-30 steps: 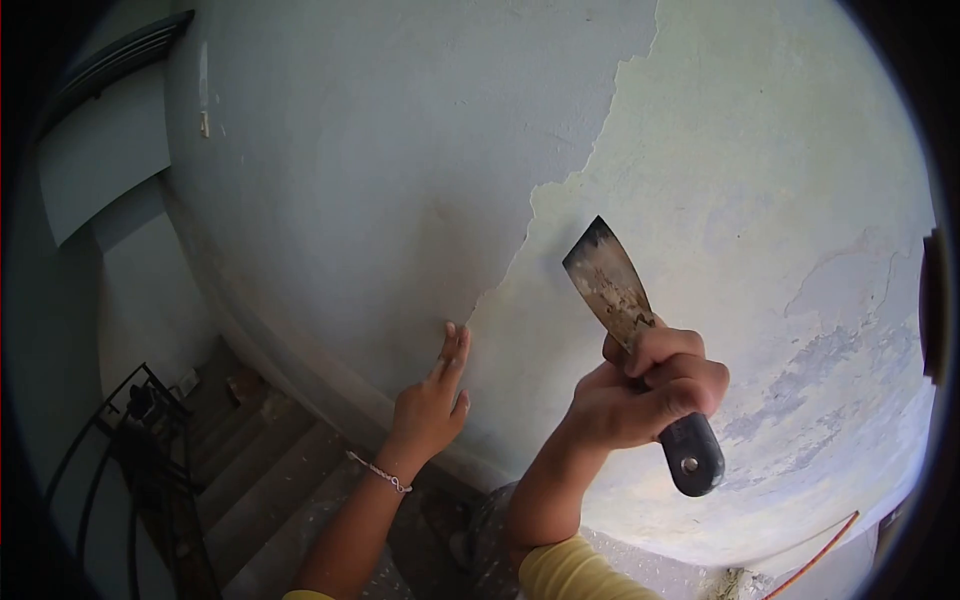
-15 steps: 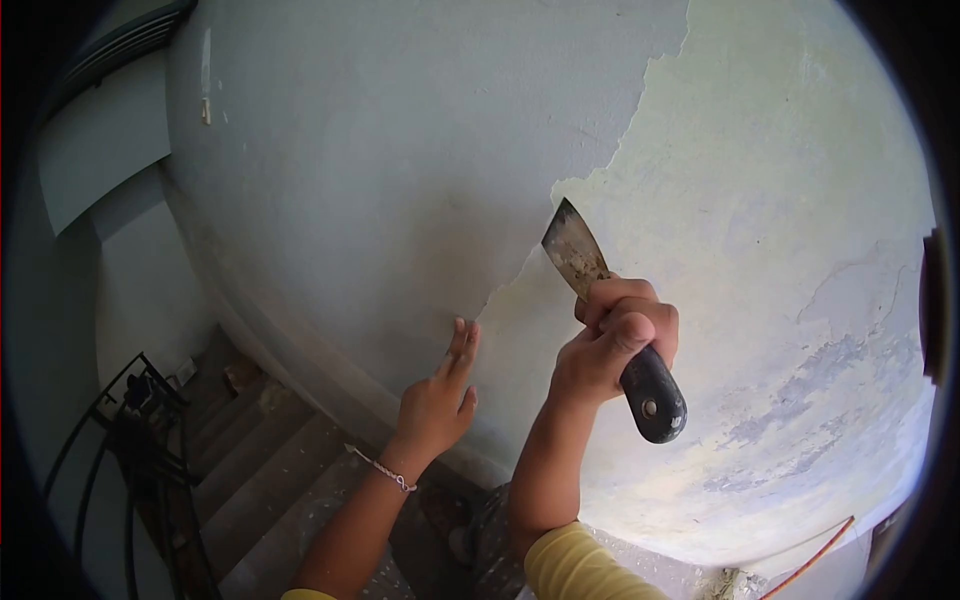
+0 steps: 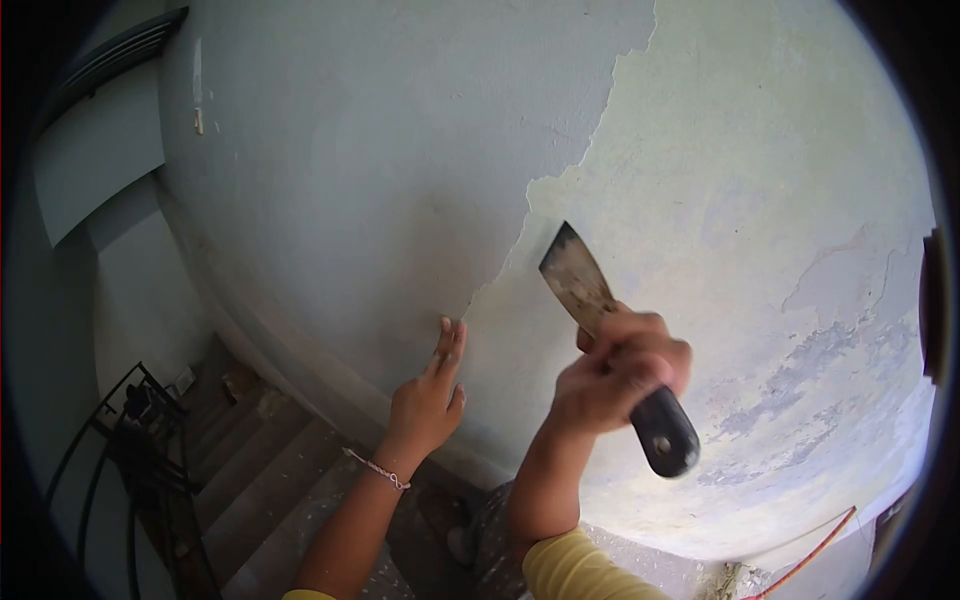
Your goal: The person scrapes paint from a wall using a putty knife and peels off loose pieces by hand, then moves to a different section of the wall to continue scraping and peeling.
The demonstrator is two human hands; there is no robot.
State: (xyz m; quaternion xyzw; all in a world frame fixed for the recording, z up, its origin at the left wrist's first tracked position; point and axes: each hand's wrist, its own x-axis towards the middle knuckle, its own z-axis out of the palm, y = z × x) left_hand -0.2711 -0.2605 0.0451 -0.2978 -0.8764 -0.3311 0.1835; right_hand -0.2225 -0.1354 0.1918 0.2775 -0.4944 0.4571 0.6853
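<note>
My right hand (image 3: pixel 625 370) is closed around the black handle of a putty knife (image 3: pixel 578 275), its worn metal blade pointing up and to the left. The blade lies over the pale, scraped part of the wall (image 3: pixel 740 190), just right of a ragged paint edge. Left of that edge the grey paint (image 3: pixel 380 130) still covers the wall. My left hand (image 3: pixel 428 405) is open, fingers stretched up, with the fingertips at the lower end of the paint edge. A thin bracelet (image 3: pixel 390 477) circles the left wrist.
Stairs (image 3: pixel 265 470) with scattered pale flecks run down at the lower left, beside a black metal railing (image 3: pixel 125 430). Rough, flaking patches (image 3: pixel 790 390) mark the wall at right. An orange cord (image 3: pixel 810 550) stretches across the lower right.
The putty knife and right hand have moved down, drawing the blade away from the paint edge. The view has shifted slightly; my left hand keeps its place at the edge.
</note>
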